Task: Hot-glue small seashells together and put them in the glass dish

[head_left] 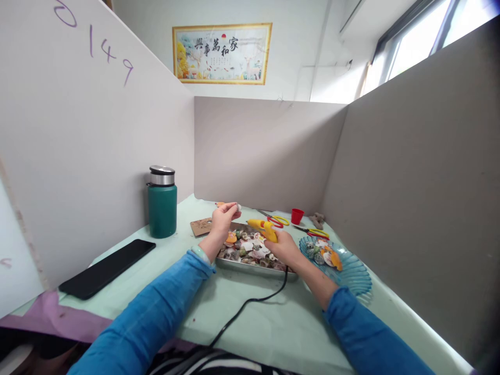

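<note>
My right hand (284, 248) is wrapped round a yellow hot glue gun (262, 226), its nozzle pointing left and its black cord (250, 301) running down toward me. Pinched in the fingertips of my left hand (223, 219) is a small whitish shell (238, 207), mostly covered by the fingers. The nozzle and the shell are a little apart. Below both hands lies a metal tray (253, 269) heaped with mixed shells (250, 247). A brown piece of cardboard (201, 227) with dark marks sits beside my left wrist, partly hidden.
A blue glass plate (357, 273) with shells stands right of the tray. Behind are two pairs of scissors (278, 221) (312, 232), a red cup (297, 216) and a greyish lump (317, 221). On the left are a green bottle (162, 208) and a black phone (107, 268). Partitions (265, 151) enclose the table.
</note>
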`<state>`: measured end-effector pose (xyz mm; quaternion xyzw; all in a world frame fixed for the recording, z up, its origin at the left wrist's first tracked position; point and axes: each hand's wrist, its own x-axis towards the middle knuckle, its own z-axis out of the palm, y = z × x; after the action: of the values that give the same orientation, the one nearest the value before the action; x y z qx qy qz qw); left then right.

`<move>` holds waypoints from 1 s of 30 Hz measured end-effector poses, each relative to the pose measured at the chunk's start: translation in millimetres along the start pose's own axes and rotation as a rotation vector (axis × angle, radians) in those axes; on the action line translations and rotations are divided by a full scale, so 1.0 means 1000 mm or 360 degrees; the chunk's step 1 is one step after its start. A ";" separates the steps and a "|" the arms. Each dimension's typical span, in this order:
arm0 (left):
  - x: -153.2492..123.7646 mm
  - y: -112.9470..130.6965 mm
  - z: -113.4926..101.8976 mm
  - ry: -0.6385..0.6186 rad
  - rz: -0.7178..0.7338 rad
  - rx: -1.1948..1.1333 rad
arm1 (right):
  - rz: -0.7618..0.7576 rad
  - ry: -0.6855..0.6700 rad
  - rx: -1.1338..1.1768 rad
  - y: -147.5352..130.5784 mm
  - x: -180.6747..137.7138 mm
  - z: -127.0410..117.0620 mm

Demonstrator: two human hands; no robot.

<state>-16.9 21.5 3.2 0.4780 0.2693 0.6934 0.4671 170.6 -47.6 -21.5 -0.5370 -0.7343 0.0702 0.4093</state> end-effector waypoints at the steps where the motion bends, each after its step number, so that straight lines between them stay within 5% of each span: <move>1: -0.001 0.001 0.000 0.0002 0.0011 0.0001 | -0.0009 -0.0030 -0.0124 0.000 0.000 -0.001; 7: -0.011 0.009 0.009 -0.0127 -0.0065 0.0022 | -0.0009 -0.0284 -0.0743 0.001 -0.004 -0.005; 14: -0.023 0.012 0.018 -0.0320 -0.0218 0.0008 | -0.0107 -0.0336 -0.0793 -0.007 -0.004 -0.018; 23: -0.033 0.001 0.024 -0.0503 -0.0248 0.0004 | -0.0373 0.0272 -0.0351 -0.018 -0.006 -0.018; 30: -0.043 0.003 0.030 -0.0591 -0.0266 -0.0113 | -0.0296 0.0416 -0.0045 -0.019 -0.006 -0.012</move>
<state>14.3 -20.4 -0.1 0.5568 0.1927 0.5613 0.5812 165.0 -64.5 -6.2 -0.4770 -0.7223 -0.0488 0.4983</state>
